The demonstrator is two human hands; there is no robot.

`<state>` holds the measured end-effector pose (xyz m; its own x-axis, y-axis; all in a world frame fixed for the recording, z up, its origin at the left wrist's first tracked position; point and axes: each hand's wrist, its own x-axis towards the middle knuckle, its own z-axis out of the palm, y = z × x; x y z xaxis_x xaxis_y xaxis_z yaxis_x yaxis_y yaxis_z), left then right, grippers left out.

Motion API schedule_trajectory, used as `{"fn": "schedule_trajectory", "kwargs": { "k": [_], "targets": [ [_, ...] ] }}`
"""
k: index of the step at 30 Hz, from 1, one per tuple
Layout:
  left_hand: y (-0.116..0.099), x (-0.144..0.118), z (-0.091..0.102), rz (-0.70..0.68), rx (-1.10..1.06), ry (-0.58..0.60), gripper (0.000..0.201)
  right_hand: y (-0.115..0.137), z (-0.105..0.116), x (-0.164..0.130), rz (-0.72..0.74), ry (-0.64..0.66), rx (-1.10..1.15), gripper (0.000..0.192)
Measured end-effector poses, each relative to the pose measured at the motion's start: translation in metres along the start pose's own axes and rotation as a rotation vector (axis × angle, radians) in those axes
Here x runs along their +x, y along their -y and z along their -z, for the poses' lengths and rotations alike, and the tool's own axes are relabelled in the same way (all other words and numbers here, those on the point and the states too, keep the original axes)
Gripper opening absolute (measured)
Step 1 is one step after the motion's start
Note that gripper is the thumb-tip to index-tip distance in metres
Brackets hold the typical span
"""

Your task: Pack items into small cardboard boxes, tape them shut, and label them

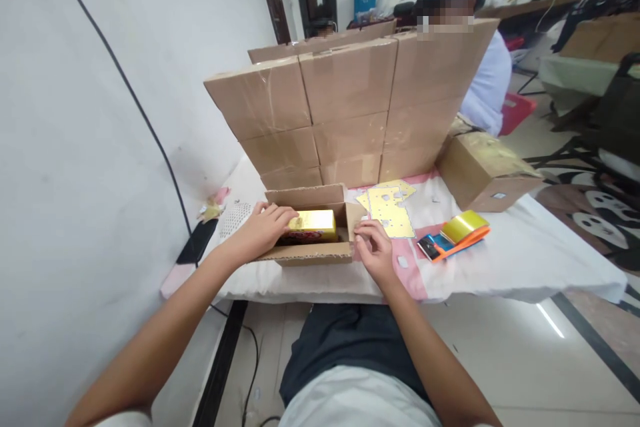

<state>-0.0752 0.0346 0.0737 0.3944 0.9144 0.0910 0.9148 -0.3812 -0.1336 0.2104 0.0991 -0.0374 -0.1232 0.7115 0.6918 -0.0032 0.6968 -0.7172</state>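
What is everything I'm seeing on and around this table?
Open carton: one, brown, at the table's near edge.
Gold box: one, shiny gold, inside the open carton.
Stacked cartons: about nine showing, brown, a wall at the back.
Single carton: one, brown, right of the stack.
Punched sheet: at least one, pale yellow, beside the open carton.
Tape dispenser: one, orange with a yellow roll, on the right.
Table cover: one, white and pink.
Another person: one, light shirt, behind the stack.
Left hand: on the gold box.
Right hand: at the open carton's right flap.
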Motion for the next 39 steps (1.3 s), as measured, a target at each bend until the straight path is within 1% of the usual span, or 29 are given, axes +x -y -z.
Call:
{"fn": "schedule_trajectory", "kwargs": {
  "k": [5, 8, 10, 13, 16, 17, 21, 24, 26, 28, 29, 30, 31, 32, 33, 34, 35, 36, 37, 38, 39],
  "targets": [
    [-0.006, 0.011, -0.005, -0.038, -0.155, 0.071, 0.033, -0.002, -0.004, -0.001, -0.011, -0.03, 0.008, 0.009],
    [-0.009, 0.013, -0.004, 0.018, -0.239, 0.045, 0.031, 0.0, -0.003, -0.002, -0.01, -0.054, 0.018, 0.008],
    [-0.01, 0.011, -0.003, 0.054, -0.276, 0.05, 0.03, 0.003, -0.002, -0.002, -0.006, -0.056, 0.026, 0.008],
    [-0.007, 0.006, -0.003, 0.068, -0.265, 0.08, 0.031, 0.009, -0.002, 0.001, 0.011, -0.068, 0.03, 0.008],
    [-0.005, 0.005, -0.004, 0.037, -0.228, 0.084, 0.046, 0.013, -0.005, 0.004, 0.033, -0.107, 0.038, 0.009],
    [-0.005, 0.006, -0.004, 0.024, -0.22, 0.084, 0.048, 0.014, -0.006, 0.005, 0.034, -0.118, 0.039, 0.01],
    [-0.009, 0.007, -0.002, -0.014, -0.171, 0.086, 0.045, 0.014, -0.009, 0.002, 0.005, -0.147, 0.04, 0.01],
    [-0.011, 0.006, 0.0, -0.023, -0.144, 0.073, 0.05, 0.012, -0.01, -0.003, -0.016, -0.167, 0.052, 0.011],
    [-0.011, 0.007, 0.001, -0.027, -0.155, 0.076, 0.053, 0.01, -0.011, -0.004, -0.021, -0.163, 0.057, 0.01],
    [-0.009, 0.007, 0.002, -0.039, -0.201, 0.069, 0.052, 0.008, -0.013, -0.003, -0.019, -0.158, 0.063, 0.012],
    [-0.007, 0.005, 0.001, -0.039, -0.236, 0.041, 0.051, 0.008, -0.014, -0.002, -0.025, -0.164, 0.08, 0.018],
    [-0.004, 0.001, -0.001, -0.027, -0.278, -0.013, 0.049, 0.007, -0.014, -0.002, -0.039, -0.171, 0.112, 0.027],
    [-0.001, -0.005, -0.005, 0.006, -0.33, -0.096, 0.047, 0.008, -0.015, -0.002, -0.06, -0.174, 0.157, 0.036],
    [0.001, -0.014, -0.012, 0.058, -0.394, -0.213, 0.045, 0.008, -0.014, -0.002, -0.079, -0.165, 0.207, 0.043],
    [0.004, -0.025, -0.024, 0.124, -0.468, -0.358, 0.044, 0.008, -0.014, -0.002, -0.095, -0.133, 0.251, 0.044],
    [0.006, -0.038, -0.038, 0.202, -0.555, -0.515, 0.044, 0.009, -0.013, -0.002, -0.104, -0.076, 0.277, 0.042],
    [0.006, -0.051, -0.056, 0.26, -0.653, -0.697, 0.048, 0.009, -0.011, -0.001, -0.107, 0.003, 0.282, 0.037],
    [0.005, -0.064, -0.075, 0.308, -0.747, -0.844, 0.055, 0.01, -0.01, -0.001, -0.106, 0.091, 0.268, 0.033],
    [0.002, -0.076, -0.095, 0.335, -0.838, -0.924, 0.065, 0.01, -0.009, 0.0, -0.098, 0.175, 0.245, 0.033],
    [-0.003, -0.085, -0.112, 0.345, -0.903, -0.937, 0.082, 0.009, -0.008, 0.002, -0.085, 0.244, 0.218, 0.035],
    [-0.008, -0.091, -0.126, 0.349, -0.933, -0.896, 0.093, 0.009, -0.008, 0.004, -0.07, 0.291, 0.193, 0.038]
  ]
}}
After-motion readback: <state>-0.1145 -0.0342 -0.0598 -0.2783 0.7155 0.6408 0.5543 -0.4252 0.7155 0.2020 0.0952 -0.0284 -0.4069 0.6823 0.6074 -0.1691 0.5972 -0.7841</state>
